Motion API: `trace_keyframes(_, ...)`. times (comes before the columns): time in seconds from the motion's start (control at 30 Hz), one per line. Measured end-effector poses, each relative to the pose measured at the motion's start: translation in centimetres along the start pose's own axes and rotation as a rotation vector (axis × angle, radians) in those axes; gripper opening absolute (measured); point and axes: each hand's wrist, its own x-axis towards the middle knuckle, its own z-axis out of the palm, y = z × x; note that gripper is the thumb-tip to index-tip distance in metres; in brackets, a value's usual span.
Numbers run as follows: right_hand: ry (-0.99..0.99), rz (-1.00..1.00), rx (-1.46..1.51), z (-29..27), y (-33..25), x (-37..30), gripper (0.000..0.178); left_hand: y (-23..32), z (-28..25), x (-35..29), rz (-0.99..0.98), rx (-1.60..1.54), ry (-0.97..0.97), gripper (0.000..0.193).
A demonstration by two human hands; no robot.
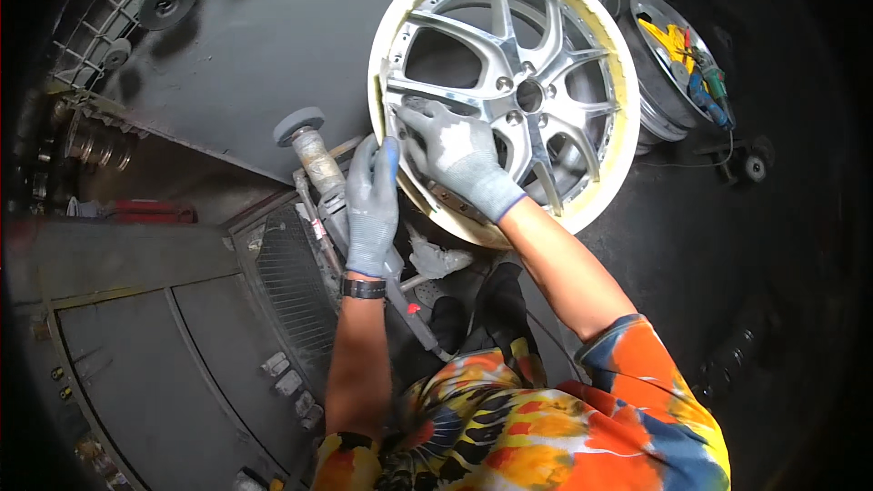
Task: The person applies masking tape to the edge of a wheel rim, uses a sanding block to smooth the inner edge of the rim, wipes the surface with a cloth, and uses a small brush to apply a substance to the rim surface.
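A silver multi-spoke alloy wheel [473,91] is tilted up before me, with pale yellow masking tape [622,127] around its rim. Both my hands wear grey work gloves. My left hand [371,195] is at the wheel's lower left edge, with its fingers together and its blue-tipped thumb against the taped lip. Over the left part of the face lies my right hand [455,150], its fingers bent down towards the inner lip beside a spoke. Whatever may be under those fingertips is hidden.
A power tool with a round grey wheel [299,125] stands left of my left hand. Behind the alloy wheel on the right, another wheel rim [659,16] holds yellow cloth and a green and blue tool [712,86]. Wire racking [100,32] carries discs at upper left. White crumpled plastic [438,256] lies below.
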Motion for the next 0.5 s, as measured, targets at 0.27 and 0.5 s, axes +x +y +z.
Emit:
trace_keyframes(0.27, -0.161, 0.048, 0.093, -3.2, 1.2, -0.6, 0.039, 0.3, 0.5, -0.1, -0.002, 0.003, -0.063, 0.045)
trace_keyframes(0.5, 0.024, 0.304, 0.781, -10.3, 6.2, -6.5, 0.036, 1.5, -1.5, -1.1, -0.182, -0.052, 0.065, 0.049)
